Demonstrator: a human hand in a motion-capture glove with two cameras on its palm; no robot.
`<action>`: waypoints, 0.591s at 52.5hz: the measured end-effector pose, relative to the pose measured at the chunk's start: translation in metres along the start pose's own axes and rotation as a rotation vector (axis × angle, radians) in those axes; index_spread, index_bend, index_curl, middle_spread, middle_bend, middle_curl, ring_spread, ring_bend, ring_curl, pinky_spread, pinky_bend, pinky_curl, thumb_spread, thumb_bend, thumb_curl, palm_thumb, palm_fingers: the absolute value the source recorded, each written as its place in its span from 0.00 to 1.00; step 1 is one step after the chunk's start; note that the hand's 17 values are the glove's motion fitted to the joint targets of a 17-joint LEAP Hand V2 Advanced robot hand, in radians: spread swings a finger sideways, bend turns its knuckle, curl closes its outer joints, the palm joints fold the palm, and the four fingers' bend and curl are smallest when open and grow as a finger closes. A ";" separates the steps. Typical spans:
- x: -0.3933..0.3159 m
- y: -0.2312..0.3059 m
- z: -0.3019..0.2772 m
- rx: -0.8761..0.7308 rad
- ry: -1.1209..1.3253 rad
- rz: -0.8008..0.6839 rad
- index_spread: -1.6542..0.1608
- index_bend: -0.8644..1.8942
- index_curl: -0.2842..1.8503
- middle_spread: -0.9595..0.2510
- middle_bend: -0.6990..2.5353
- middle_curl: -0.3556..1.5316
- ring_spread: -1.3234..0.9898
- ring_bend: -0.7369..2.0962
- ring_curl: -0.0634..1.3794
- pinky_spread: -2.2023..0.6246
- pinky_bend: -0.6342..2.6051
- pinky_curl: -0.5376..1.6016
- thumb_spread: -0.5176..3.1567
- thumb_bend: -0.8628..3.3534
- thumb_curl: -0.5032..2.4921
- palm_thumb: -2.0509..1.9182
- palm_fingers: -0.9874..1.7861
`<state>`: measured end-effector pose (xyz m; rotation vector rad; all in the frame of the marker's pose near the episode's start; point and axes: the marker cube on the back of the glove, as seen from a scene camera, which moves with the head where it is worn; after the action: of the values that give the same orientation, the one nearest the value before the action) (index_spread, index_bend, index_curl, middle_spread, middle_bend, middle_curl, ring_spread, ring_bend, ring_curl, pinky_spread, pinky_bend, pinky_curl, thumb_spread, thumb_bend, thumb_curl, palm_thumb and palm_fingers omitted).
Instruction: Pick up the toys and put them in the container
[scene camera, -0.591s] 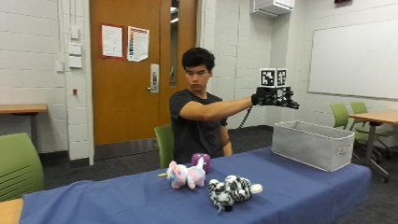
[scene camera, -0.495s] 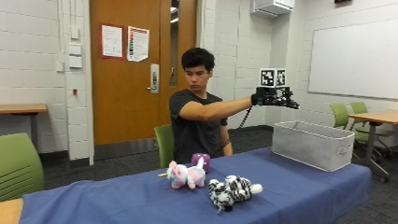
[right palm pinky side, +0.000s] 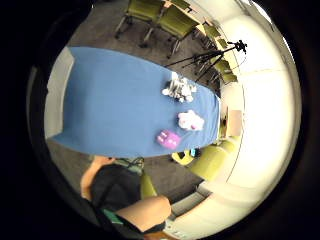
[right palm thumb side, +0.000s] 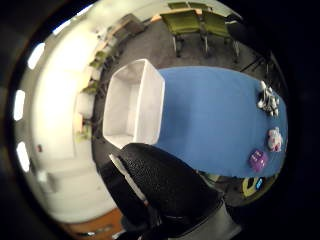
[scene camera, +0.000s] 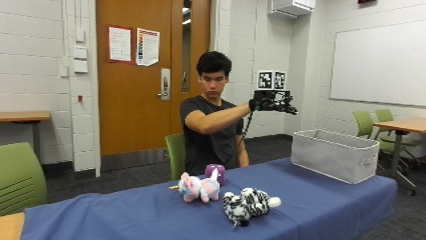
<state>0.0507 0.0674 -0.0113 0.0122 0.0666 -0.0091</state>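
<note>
Three toys lie on the blue-covered table (scene camera: 133, 215): a pink and white unicorn (scene camera: 200, 188), a purple toy (scene camera: 214, 173) behind it, and a zebra (scene camera: 249, 204) nearer the front edge. The grey fabric container (scene camera: 334, 161) stands at the table's right end, and no toy shows in it. The person holds the gloved right hand (scene camera: 273, 102) high in the air, between the toys and the container, fingers spread and holding nothing. The palm views look down on the zebra (right palm pinky side: 179, 89), unicorn (right palm pinky side: 191, 120), purple toy (right palm pinky side: 168, 139) and container (right palm thumb side: 132, 102); the gloved thumb (right palm thumb side: 165, 185) shows too.
Green chairs stand at the left (scene camera: 20, 180), behind the person (scene camera: 176, 152) and at the far right (scene camera: 373, 127). A wooden table (scene camera: 403, 125) stands past the container. Bare blue cloth (right palm thumb side: 210, 115) stretches between the toys and the container.
The raised gloved hand has drifted a little away from above the container, toward the toys' side. The toys and container have not moved.
</note>
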 end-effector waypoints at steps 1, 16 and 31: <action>0.006 0.004 0.000 0.004 0.001 0.002 0.78 0.40 0.26 0.71 0.29 0.32 0.44 0.33 0.13 0.74 0.31 0.37 0.41 0.18 0.18 0.47 0.41; 0.119 0.060 0.026 0.020 -0.026 0.113 0.78 0.39 0.29 0.71 0.29 0.34 0.44 0.33 0.15 0.73 0.32 0.39 0.41 0.18 0.19 0.47 0.41; 0.187 0.097 0.098 -0.022 -0.067 0.192 0.78 0.39 0.31 0.71 0.28 0.36 0.44 0.33 0.17 0.73 0.31 0.40 0.41 0.18 0.19 0.47 0.41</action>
<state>0.2443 0.1617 0.0752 -0.0036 -0.0022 0.1832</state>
